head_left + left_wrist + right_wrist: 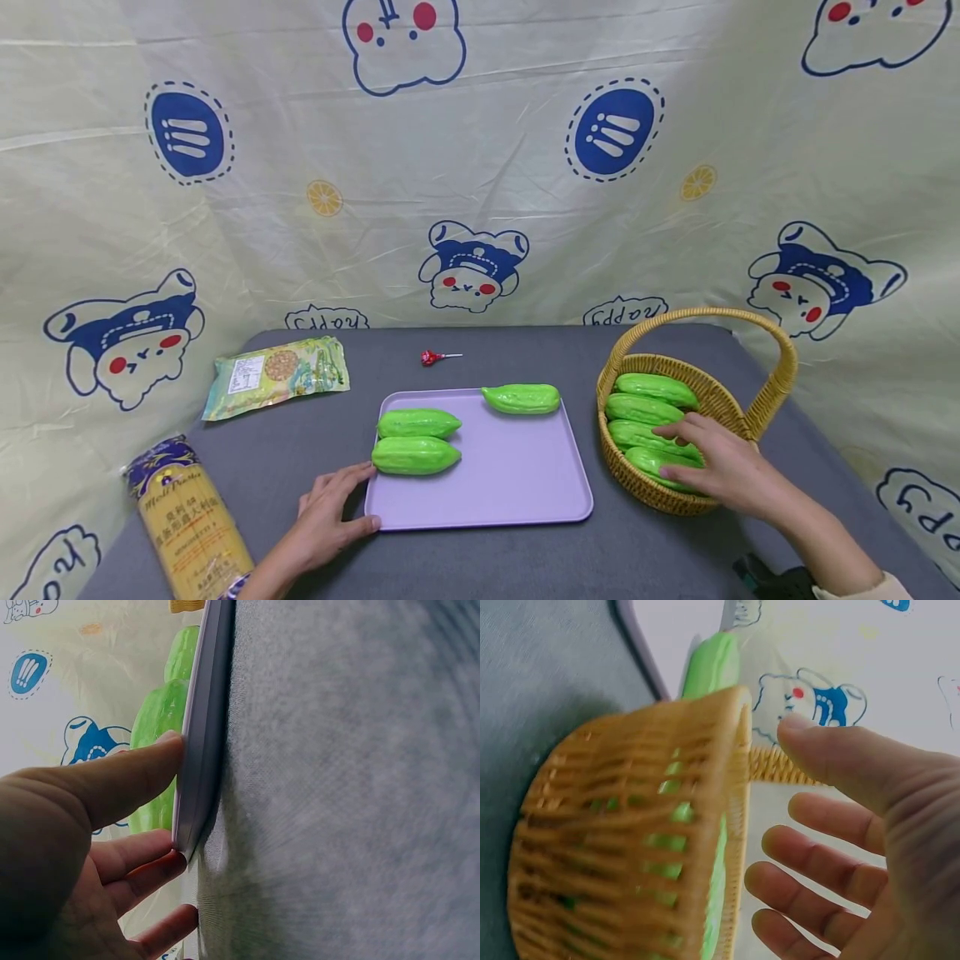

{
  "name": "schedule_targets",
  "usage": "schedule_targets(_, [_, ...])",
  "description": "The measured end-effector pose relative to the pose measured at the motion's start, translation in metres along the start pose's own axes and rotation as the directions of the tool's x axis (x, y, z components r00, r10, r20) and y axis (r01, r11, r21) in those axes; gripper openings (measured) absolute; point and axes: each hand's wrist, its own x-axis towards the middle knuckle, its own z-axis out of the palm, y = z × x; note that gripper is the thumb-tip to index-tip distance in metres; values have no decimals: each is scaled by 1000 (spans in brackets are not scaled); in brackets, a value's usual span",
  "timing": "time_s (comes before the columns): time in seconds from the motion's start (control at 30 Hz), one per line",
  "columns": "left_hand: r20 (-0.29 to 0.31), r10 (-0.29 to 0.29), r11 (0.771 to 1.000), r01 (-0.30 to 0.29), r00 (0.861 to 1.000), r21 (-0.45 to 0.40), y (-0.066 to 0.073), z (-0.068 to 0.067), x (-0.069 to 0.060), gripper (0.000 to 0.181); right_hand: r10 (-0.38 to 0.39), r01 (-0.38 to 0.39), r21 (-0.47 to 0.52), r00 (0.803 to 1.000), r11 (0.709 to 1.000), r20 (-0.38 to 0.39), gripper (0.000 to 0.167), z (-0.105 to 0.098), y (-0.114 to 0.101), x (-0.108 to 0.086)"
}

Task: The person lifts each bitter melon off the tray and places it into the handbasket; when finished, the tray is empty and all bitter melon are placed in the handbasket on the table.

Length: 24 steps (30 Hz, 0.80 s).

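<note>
A purple tray (510, 492) holds two green vegetables, one (416, 456) in front of the other (417, 422), at its left, and a third (521, 398) at its back right edge. My left hand (326, 517) touches the tray's left edge with thumb and fingertips; the left wrist view shows the thumb (142, 769) against the rim. Over the wicker basket (652, 496), my right hand (723, 462) has its fingers spread above several green vegetables (643, 409). In the right wrist view the right hand (840, 840) holds nothing, beside the basket's rim (731, 750).
A green snack packet (281, 375) lies at the back left, and a yellow pasta bag (191, 525) at the front left. Behind the tray is a red lollipop (429, 357). The basket's tall handle (705, 313) arches over it. A patterned cloth hangs behind the table.
</note>
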Motion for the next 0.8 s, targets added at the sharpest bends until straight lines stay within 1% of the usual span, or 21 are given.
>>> schedule_targets(0.2, [3, -7, 1000, 7, 1000, 1, 0, 0, 0, 63, -36, 36, 9, 997, 999, -62, 42, 5, -19, 4])
schedule_targets(0.37, [3, -6, 1000, 6, 1000, 2, 0, 0, 0, 63, -97, 99, 14, 989, 995, -112, 41, 15, -33, 8])
schedule_targets(0.53, [11, -15, 1000, 15, 1000, -4, 1, 0, 0, 63, -120, 123, 23, 986, 992, -114, 43, 23, -44, 15])
schedule_targets(0.63, [14, -22, 1000, 22, 1000, -9, 1, 0, 0, 62, -121, 124, 29, 987, 992, -102, 43, 28, -50, 20])
schedule_targets(0.8, [8, -20, 1000, 20, 1000, -8, 0, 0, -1, 62, -154, 158, 20, 981, 987, -119, 45, 37, -58, 31])
